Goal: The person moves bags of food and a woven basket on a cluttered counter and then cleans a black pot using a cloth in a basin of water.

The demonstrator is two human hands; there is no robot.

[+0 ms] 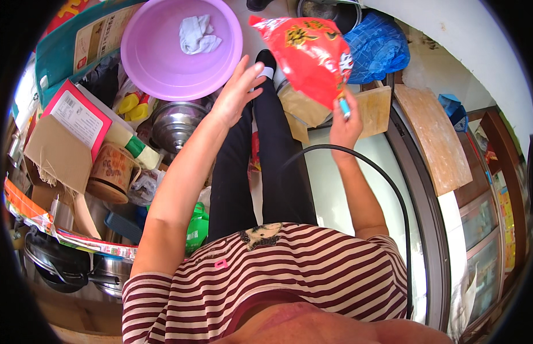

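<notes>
My right hand (pixel 347 122) grips the gathered end of a shiny red plastic packet (pixel 307 56) printed with gold characters. A small turquoise-and-white object (pixel 344 108) shows at my fingers; what it is I cannot tell. The packet hangs out over the floor beyond my shins. My left hand (pixel 238 92) is raised with fingers apart and nothing in it, near the rim of a purple plastic basin (pixel 163 84). A crumpled pale cloth (pixel 199 34) lies inside that basin.
At left, a cardboard box (pixel 58 152), a cylindrical container (pixel 109 170), a stainless steel lid (pixel 178 122) and a black pan (pixel 56 260) crowd together. On the right are a blue plastic bag (pixel 376 47), wooden boards (pixel 434 137) and a door frame (pixel 415 189). A black cable (pixel 378 167) arcs past my right forearm.
</notes>
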